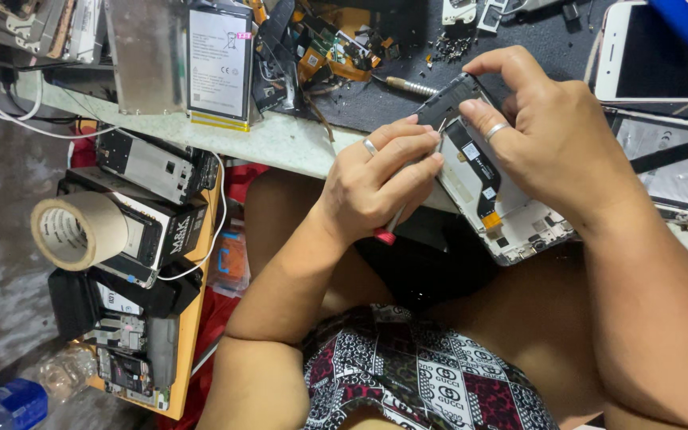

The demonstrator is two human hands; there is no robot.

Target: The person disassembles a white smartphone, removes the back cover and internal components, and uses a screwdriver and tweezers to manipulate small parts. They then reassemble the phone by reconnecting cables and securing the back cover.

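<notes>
The left hand [376, 187] is gripping a small screwdriver [408, 195] with a red handle end, fingers clenched around its shaft, and is pressing the tip against the upper part of an opened phone [491, 191]. The right hand [547, 131] is grasping the phone by its top end, the thumb and curled fingers wrapping the dark upper corner; a ring is showing on one finger of each hand. The phone is being held tilted above the person's lap, just off the front edge of the workbench [280, 139], its back removed and inner parts exposed.

On the bench behind the hands, a flat battery [218, 64] is standing propped upright, and a second screwdriver [404, 84] is lying beside scattered small screws. A white phone [654, 52] is lying face up at the far right. To the left, a roll of tape [77, 231] is resting on a stack of boxes on a low shelf.
</notes>
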